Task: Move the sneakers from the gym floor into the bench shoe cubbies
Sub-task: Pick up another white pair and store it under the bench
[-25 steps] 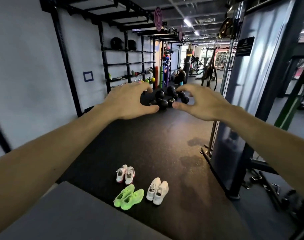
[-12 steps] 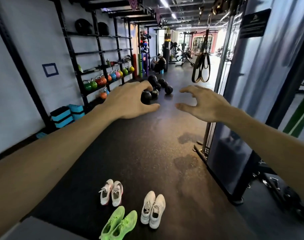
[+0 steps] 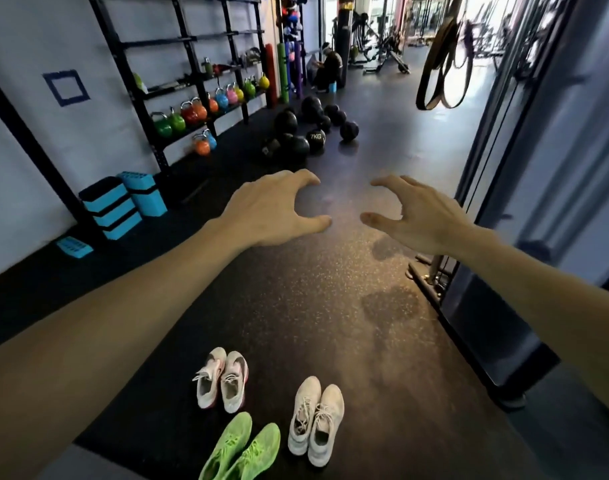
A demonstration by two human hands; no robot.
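Note:
Three pairs of sneakers stand on the black rubber gym floor near the bottom of the view: a white pair with pink trim [image 3: 222, 379], a plain white pair [image 3: 316, 419], and a bright green pair [image 3: 242, 452] partly cut off by the frame edge. My left hand [image 3: 271, 209] and my right hand [image 3: 417, 216] are stretched out in front of me, well above and beyond the shoes, fingers spread and loosely curved, holding nothing. A grey corner at the bottom left [image 3: 84, 465] may be the bench; its cubbies are hidden.
A black rack [image 3: 178, 95] with coloured kettlebells lines the left wall, with blue step blocks [image 3: 123, 202] beside it. Black medicine balls [image 3: 306, 129] lie on the floor ahead. A dark machine frame [image 3: 486, 334] stands on the right. Straps [image 3: 441, 64] hang above. A person sits far back.
The camera has tilted downward and moved forward, so the shoes appear larger and closer. Both hands have drifted apart and their fingers have spread wider. The shoes have not moved.

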